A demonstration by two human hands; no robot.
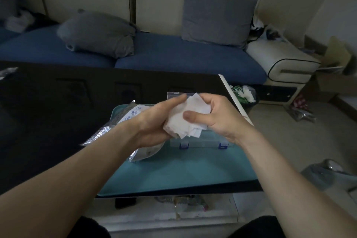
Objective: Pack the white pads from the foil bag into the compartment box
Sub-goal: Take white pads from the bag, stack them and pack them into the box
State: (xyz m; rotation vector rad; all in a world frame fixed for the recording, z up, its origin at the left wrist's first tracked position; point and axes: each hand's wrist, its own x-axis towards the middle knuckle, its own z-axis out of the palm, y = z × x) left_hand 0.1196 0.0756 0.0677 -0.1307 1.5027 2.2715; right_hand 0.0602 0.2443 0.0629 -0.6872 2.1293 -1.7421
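I am sitting in a living room at home, in dim light. Across from me runs a sofa [173, 58] with blue seat cushions and a pale back, with two grey pillows [98, 34] on it. Between us stands a low dark coffee table [58, 102] with a teal mat [183, 168] laid on it. Off to my right sit a white padded armrest [280, 60], an open cardboard box [336, 58] and a bin [245, 94] on the pale floor.

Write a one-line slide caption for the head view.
Both hands, left and right, hold a stack of white pads above the open compartment box, foil bag alongside.
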